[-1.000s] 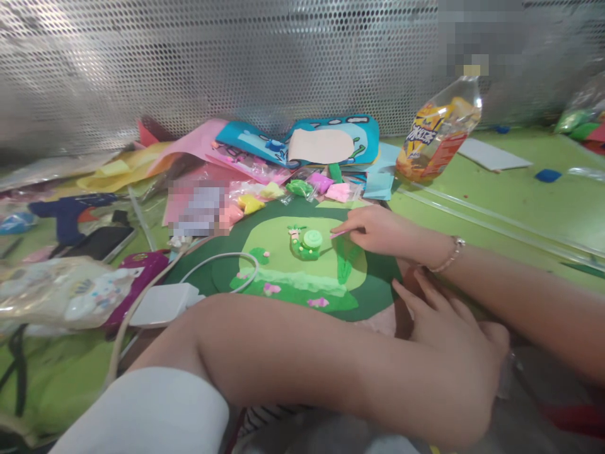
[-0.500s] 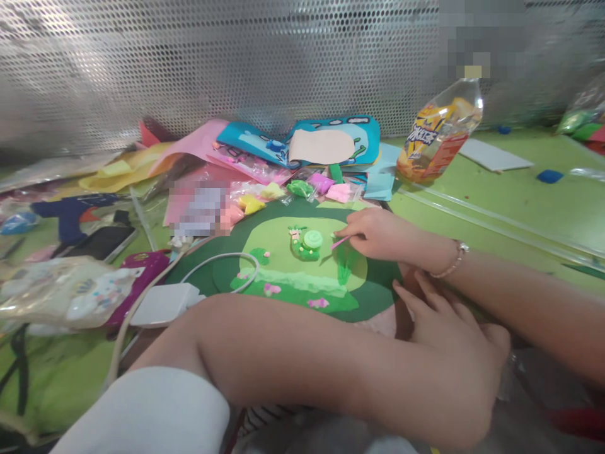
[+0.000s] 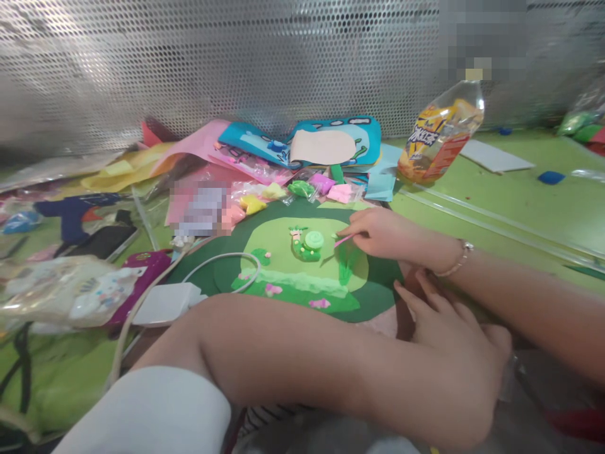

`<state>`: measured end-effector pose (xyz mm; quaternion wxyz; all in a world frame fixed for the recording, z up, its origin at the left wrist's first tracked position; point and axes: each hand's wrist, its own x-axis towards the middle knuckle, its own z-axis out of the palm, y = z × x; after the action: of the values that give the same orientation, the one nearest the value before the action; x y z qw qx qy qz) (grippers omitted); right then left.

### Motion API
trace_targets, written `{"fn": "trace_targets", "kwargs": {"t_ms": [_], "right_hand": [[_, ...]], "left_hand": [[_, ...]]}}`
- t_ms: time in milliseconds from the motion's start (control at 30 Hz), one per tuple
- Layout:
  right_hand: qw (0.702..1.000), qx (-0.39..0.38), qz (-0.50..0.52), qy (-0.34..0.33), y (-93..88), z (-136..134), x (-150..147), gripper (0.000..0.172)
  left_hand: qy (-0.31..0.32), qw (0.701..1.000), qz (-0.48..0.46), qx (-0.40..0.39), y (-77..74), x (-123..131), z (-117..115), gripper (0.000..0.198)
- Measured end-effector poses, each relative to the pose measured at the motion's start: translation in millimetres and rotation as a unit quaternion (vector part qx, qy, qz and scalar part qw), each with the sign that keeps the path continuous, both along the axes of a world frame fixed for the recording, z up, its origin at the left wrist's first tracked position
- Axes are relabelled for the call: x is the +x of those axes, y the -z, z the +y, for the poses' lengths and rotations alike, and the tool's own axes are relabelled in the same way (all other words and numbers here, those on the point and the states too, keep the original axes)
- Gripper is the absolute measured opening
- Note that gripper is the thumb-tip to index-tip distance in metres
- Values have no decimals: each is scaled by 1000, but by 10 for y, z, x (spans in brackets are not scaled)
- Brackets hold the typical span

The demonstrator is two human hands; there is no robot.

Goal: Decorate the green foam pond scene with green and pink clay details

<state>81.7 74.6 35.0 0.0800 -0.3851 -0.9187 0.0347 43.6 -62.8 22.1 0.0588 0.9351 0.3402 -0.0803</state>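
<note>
A green paper picture [image 3: 385, 287] lies on the table before me. A snail of green clay [image 3: 312, 244] with a pale spiral shell sits in its light green middle. Between the fingers of my right hand [image 3: 385, 232] is a thin pink stick [image 3: 343, 240], pointing left and down toward the picture to the right of the snail. My left arm reaches across the front, and my left hand [image 3: 454, 337] rests with fingers apart at the picture's lower right edge. Pink clay flowers [image 3: 320, 304] dot the strip of clay grass along the bottom.
Behind the picture lie small bags of coloured clay [image 3: 301, 188] and blue illustrated sheets [image 3: 368, 142]. A plastic bottle [image 3: 439, 135] leans at the back right. To the left are a white charger [image 3: 165, 304] with its cable, a phone [image 3: 104, 241] and a dark blue glue gun [image 3: 70, 214].
The whole view has shifted very slightly. Both hands keep nearly the same places, and the pink stick stays in my right hand.
</note>
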Motion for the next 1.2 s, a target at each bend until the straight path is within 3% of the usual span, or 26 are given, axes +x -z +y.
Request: {"fn": "trace_targets", "kwargs": {"t_ms": [167,300,633,1100,1200], "right_hand": [[998,28,44,-16,-1,48,69,40],[995,8,9,-97,20,51,49,44],[983,77,-63,-153,19,70,72,40],[980,89,-55,-168,14,81,90,37],[987,81,-25,-138,10,66,83,38]], "left_hand": [[12,1000,15,-6,-43,-15,19,45],[14,1000,16,-5,-43,-8,10,45],[10,1000,16,-3,-43,-12,20,44],[8,1000,11,-6,-1,-5,23,44],[3,1000,4,0,14,0,13,43]]}}
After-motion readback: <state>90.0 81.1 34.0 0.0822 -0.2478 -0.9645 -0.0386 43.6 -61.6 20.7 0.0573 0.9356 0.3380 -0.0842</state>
